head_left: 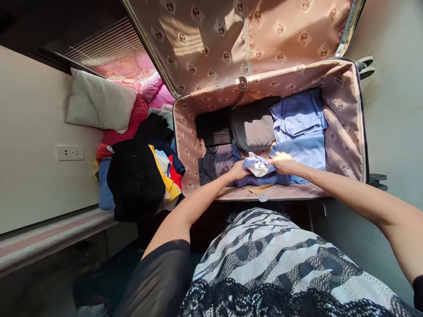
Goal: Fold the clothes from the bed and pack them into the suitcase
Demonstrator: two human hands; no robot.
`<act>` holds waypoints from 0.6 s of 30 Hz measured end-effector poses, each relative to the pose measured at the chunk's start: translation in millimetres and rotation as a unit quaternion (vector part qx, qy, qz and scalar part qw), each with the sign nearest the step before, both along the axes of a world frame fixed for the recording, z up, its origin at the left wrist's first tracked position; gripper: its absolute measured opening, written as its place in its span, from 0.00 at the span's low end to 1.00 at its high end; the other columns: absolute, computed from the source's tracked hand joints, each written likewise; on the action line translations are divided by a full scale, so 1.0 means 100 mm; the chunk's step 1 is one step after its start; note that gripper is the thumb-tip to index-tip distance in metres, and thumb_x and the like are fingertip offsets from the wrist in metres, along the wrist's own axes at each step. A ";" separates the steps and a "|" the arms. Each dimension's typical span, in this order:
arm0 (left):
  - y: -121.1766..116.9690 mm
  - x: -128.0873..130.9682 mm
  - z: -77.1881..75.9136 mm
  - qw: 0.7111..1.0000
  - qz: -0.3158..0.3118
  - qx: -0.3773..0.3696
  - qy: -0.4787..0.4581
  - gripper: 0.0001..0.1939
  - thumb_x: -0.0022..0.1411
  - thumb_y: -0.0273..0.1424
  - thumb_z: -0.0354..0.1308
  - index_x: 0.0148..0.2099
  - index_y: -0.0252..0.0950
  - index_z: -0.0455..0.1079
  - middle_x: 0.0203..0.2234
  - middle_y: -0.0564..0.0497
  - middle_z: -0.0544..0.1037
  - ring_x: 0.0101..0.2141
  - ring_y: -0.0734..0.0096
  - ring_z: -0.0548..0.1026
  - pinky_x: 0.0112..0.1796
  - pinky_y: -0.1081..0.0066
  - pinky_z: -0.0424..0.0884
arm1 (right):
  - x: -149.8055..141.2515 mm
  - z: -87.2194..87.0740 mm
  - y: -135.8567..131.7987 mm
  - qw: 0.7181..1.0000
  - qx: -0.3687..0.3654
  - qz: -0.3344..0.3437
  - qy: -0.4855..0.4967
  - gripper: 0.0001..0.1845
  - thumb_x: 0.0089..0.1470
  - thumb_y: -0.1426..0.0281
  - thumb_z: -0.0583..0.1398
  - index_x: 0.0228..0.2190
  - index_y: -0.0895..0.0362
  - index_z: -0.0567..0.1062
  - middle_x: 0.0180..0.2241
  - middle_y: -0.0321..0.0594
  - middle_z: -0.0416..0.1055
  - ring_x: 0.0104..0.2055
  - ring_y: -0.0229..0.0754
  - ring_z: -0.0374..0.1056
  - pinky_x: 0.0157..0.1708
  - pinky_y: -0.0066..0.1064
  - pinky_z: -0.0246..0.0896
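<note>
Blue-and-white garment (258,166) lies over the near side of the open suitcase (345,127), directly between left hand (239,171), pinching its left end, and right hand (284,163), closed on its right — neither nearer — long axis seemingly left to right, bunched folds obscuring it.

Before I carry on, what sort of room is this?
Probably a bedroom: a pale pillow rests on red and pink bedding, a heap of clothes lies nearby, and an open suitcase holds folded garments.
</note>
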State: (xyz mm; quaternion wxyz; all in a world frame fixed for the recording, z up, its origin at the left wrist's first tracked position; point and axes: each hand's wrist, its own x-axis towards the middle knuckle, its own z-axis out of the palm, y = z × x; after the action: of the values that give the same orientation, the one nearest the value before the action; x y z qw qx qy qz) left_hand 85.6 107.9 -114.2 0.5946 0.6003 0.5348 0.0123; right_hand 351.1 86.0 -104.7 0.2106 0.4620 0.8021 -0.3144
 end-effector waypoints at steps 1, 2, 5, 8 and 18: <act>0.06 -0.03 0.01 0.999 -0.006 -0.003 -0.037 0.26 0.52 0.30 0.77 0.54 0.32 0.80 0.46 0.44 0.87 0.54 0.54 0.82 0.61 0.60 0.75 | 0.05 0.03 0.06 1.000 0.002 -0.006 0.003 0.17 0.61 0.75 0.59 0.50 0.59 0.82 0.46 0.54 0.80 0.54 0.59 0.70 0.50 0.41 0.63; 0.14 -0.04 0.01 0.999 0.007 -0.003 -0.049 0.27 0.54 0.28 0.76 0.56 0.32 0.79 0.49 0.43 0.86 0.55 0.55 0.82 0.62 0.61 0.74 | 0.09 0.05 0.13 1.000 0.006 -0.018 0.003 0.18 0.61 0.75 0.60 0.50 0.59 0.82 0.47 0.54 0.80 0.55 0.60 0.70 0.51 0.42 0.63; 0.36 -0.01 0.00 0.993 0.104 0.018 0.059 0.27 0.63 0.28 0.70 0.63 0.32 0.74 0.57 0.38 0.83 0.57 0.54 0.80 0.61 0.62 0.74 | 0.20 0.10 0.35 0.996 0.037 -0.077 -0.006 0.27 0.62 0.71 0.63 0.61 0.59 0.76 0.56 0.59 0.75 0.61 0.66 0.66 0.57 0.49 0.62; 0.38 0.04 0.05 0.959 0.153 0.081 0.225 0.33 0.71 0.35 0.64 0.73 0.31 0.62 0.65 0.32 0.75 0.63 0.46 0.75 0.64 0.55 0.70 | 0.18 0.17 0.34 0.981 0.148 -0.127 -0.011 0.43 0.64 0.64 0.65 0.74 0.61 0.60 0.69 0.65 0.62 0.67 0.72 0.58 0.62 0.55 0.57; 0.09 0.18 -0.07 0.884 -0.343 0.253 0.189 0.58 0.56 0.44 0.79 0.82 0.52 0.54 0.83 0.42 0.35 0.78 0.21 0.27 0.68 0.17 0.34 | -0.01 -0.22 -0.65 0.991 -0.096 0.081 0.054 0.34 0.70 0.74 0.52 0.74 0.51 0.67 0.52 0.51 0.78 0.37 0.44 0.71 0.39 0.31 0.58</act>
State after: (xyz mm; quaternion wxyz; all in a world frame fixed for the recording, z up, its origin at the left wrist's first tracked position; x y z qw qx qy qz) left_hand 103.6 116.5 -121.7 0.2770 0.8674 0.3762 -0.1713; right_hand 350.1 21.2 -127.1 0.2347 0.3557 0.8131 -0.3966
